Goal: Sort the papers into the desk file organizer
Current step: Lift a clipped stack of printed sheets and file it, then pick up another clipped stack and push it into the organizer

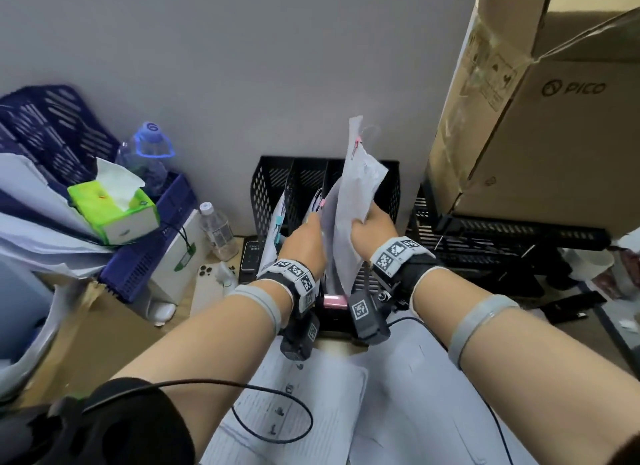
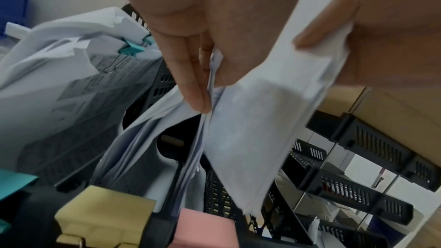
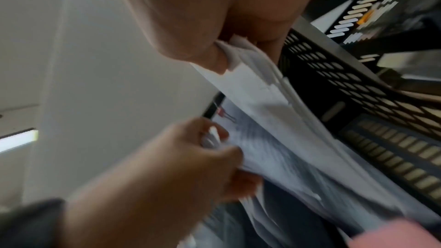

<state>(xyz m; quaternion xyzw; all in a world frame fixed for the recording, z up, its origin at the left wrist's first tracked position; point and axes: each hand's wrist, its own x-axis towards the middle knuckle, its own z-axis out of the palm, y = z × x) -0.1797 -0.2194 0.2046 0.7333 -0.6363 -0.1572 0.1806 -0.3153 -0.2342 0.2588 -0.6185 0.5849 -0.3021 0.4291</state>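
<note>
Papers [image 1: 360,187] held over black mesh file organizer [image 1: 273,180]
Right hand [image 1: 372,227] fingers clamped on them; filed sheets [image 2: 152,139] pinched by left hand [image 1: 304,239]

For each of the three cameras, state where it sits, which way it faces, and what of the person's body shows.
Head: worn on the head, looking forward and down at the black file organizer; both forearms, left hand and right hand show.
Left wrist: under the left hand, looking along its fingers into the organizer's slots; the right hand shows too.
Right wrist: under the right hand, looking up past the organizer wall; the left hand shows below.
Shared: all three show the paper sheaf in the right hand's grip.
</note>
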